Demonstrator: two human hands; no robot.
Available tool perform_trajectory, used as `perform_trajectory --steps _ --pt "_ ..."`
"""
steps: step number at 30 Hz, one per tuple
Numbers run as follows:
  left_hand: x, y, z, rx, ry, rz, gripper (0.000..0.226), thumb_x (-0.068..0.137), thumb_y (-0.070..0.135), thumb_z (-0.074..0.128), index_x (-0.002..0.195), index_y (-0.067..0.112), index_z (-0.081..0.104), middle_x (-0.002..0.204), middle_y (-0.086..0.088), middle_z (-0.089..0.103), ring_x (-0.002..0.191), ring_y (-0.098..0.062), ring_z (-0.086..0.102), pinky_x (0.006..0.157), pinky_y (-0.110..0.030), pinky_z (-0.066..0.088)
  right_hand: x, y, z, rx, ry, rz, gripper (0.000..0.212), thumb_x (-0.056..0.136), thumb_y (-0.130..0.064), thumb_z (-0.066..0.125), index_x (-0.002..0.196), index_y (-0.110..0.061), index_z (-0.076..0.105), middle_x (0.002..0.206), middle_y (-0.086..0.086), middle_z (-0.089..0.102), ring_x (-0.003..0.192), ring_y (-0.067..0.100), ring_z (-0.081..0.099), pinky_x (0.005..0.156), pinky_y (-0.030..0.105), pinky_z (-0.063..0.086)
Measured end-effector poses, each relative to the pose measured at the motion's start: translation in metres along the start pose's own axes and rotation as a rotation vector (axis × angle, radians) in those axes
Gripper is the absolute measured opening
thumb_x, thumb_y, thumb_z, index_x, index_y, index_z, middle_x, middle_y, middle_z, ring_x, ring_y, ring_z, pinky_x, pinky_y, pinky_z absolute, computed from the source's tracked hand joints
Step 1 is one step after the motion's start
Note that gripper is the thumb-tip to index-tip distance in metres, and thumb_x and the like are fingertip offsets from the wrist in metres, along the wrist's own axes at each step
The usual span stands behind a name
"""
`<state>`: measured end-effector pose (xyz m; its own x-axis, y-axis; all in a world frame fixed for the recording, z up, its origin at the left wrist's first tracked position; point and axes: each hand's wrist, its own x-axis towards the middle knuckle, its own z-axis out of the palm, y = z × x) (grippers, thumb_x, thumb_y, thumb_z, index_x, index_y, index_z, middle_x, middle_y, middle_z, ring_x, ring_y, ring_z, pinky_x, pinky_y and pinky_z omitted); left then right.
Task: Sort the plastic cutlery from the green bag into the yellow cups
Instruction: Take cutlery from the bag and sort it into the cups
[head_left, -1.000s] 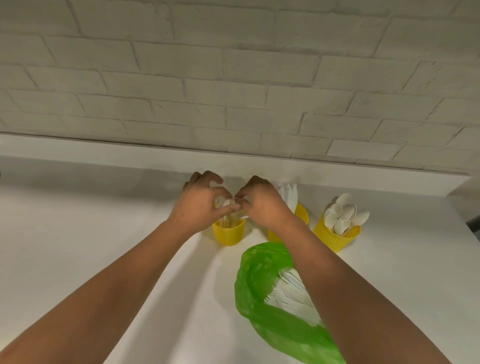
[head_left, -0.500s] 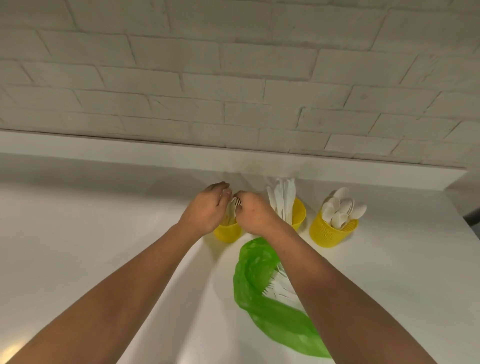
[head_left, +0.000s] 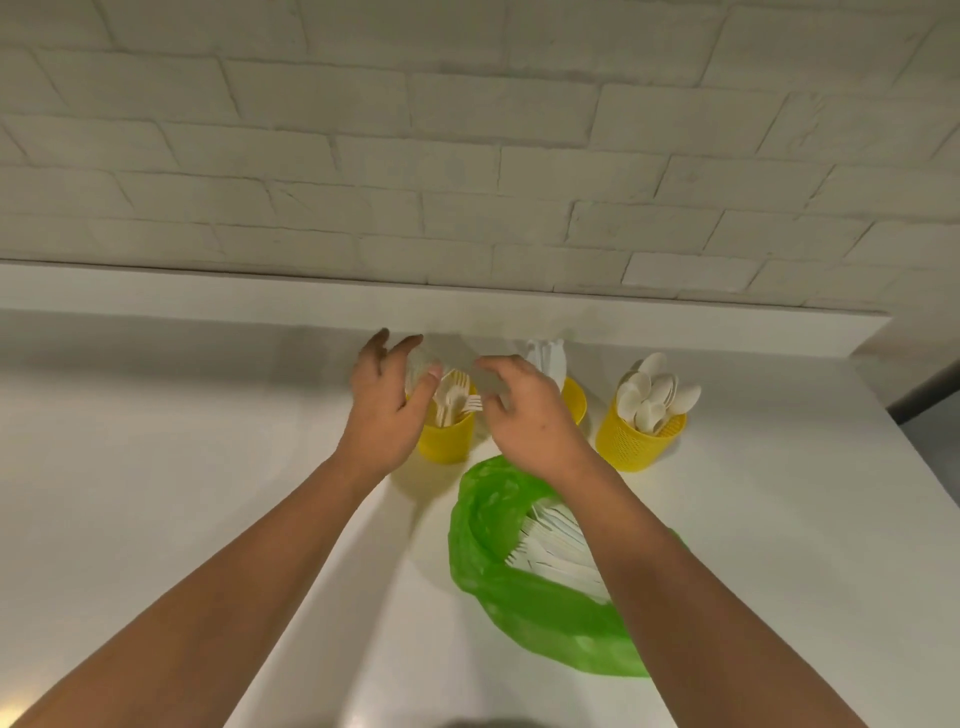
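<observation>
Hands pulled apart since 0.5 s ago: left hand (head_left: 384, 415) and right hand (head_left: 530, 415) are spread, each grip open, nothing held. Fork cup (head_left: 447, 439) with forks (head_left: 454, 397) sits between the grips. Knife cup (head_left: 575, 401) is just behind the right grip, spoon cup (head_left: 636, 441) further right. Green bag (head_left: 519, 603) with cutlery (head_left: 556, 545) lies on the surface (head_left: 156, 467), nearer the person than the right grip.

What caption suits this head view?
Left hand and right hand, open, flank the fork cup; a second cup and the spoon cup stand rightward; the green bag lies nearer.
</observation>
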<state>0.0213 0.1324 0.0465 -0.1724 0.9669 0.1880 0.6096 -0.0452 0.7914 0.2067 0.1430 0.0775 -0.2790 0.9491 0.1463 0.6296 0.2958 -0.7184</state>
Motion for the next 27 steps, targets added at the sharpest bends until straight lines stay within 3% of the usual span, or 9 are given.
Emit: perform_trajectory --steps 4,7,11,13,16,19,22,24,27 --pt "-0.046 0.023 0.005 0.028 0.241 0.302 0.034 0.097 0.028 0.061 0.128 0.014 0.061 0.137 -0.010 0.043 0.129 -0.013 0.040 0.112 -0.018 0.027 -0.038 0.015 -0.023 0.116 0.211 0.107 0.023 0.091 -0.001 0.056 0.103 -0.016 0.069 0.089 -0.003 0.068 0.081 0.013 0.064 0.078 0.028 0.053" --pt "-0.080 0.035 0.021 0.040 0.008 0.475 0.022 0.096 0.021 0.065 0.118 0.016 0.065 0.120 -0.001 0.053 0.111 -0.014 0.054 0.099 -0.026 0.044 -0.070 0.041 -0.028 0.102 0.085 0.319 0.020 0.089 -0.002 0.055 0.090 -0.017 0.067 0.067 -0.005 0.062 0.061 0.017 0.060 0.064 0.034 0.051" --pt "-0.104 0.032 0.050 0.356 -0.368 0.603 0.025 0.096 0.042 0.055 0.113 0.030 0.070 0.119 0.005 0.060 0.109 -0.019 0.053 0.091 -0.040 0.047 -0.108 0.071 -0.018 -0.229 -0.165 0.365 0.015 0.090 -0.010 0.057 0.089 -0.011 0.072 0.089 0.007 0.073 0.083 0.023 0.068 0.075 0.035 0.053" --pt "-0.113 0.033 0.058 0.589 -0.427 0.490 0.036 0.089 0.056 0.052 0.114 0.036 0.070 0.144 -0.002 0.046 0.128 -0.028 0.043 0.103 -0.045 0.041 -0.124 0.080 -0.014 -0.340 -0.316 0.384 0.022 0.089 -0.014 0.061 0.108 -0.009 0.071 0.111 0.013 0.068 0.103 0.029 0.066 0.089 0.036 0.052" --pt "-0.123 0.033 0.061 0.742 -0.492 0.249 0.058 0.079 0.065 0.058 0.128 0.036 0.059 0.163 -0.015 0.006 0.145 -0.040 0.013 0.119 -0.053 0.020 -0.143 0.085 -0.009 -0.373 -0.492 0.378 0.063 0.087 -0.035 0.071 0.144 -0.020 0.049 0.136 0.012 0.046 0.127 0.035 0.050 0.107 0.039 0.044" --pt "-0.127 0.027 0.059 0.758 -0.557 0.132 0.081 0.074 0.060 0.069 0.144 0.031 0.040 0.164 -0.015 -0.011 0.148 -0.043 0.003 0.120 -0.056 0.020 -0.157 0.081 0.002 -0.591 -0.500 0.273 0.082 0.084 -0.055 0.068 0.152 -0.027 0.032 0.141 0.012 0.034 0.128 0.039 0.040 0.100 0.047 0.045" --pt "-0.128 0.022 0.056 0.603 -0.639 -0.038 0.094 0.072 0.047 0.080 0.148 0.026 0.029 0.158 -0.013 -0.003 0.139 -0.045 0.027 0.111 -0.050 0.042 -0.159 0.073 0.013 -0.655 -0.466 0.241 0.079 0.084 -0.064 0.063 0.146 -0.023 0.037 0.140 0.011 0.035 0.128 0.037 0.038 0.097 0.051 0.045" --pt "-0.128 0.020 0.053 0.410 -0.683 -0.144 0.093 0.072 0.036 0.082 0.148 0.023 0.029 0.146 -0.012 0.016 0.122 -0.040 0.052 0.104 -0.046 0.049 -0.156 0.069 0.017 -0.578 -0.477 0.261 0.070 0.085 -0.054 0.065 0.140 -0.017 0.044 0.136 0.012 0.037 0.126 0.037 0.038 0.099 0.050 0.044" --pt "-0.130 0.014 0.047 0.310 -0.714 -0.191 0.091 0.076 0.025 0.078 0.151 0.021 0.027 0.126 -0.010 0.036 0.108 -0.036 0.061 0.099 -0.043 0.052 -0.151 0.069 0.017 -0.495 -0.482 0.318 0.056 0.089 -0.038 0.063 0.136 -0.010 0.050 0.137 0.015 0.038 0.130 0.041 0.038 0.106 0.047 0.040"
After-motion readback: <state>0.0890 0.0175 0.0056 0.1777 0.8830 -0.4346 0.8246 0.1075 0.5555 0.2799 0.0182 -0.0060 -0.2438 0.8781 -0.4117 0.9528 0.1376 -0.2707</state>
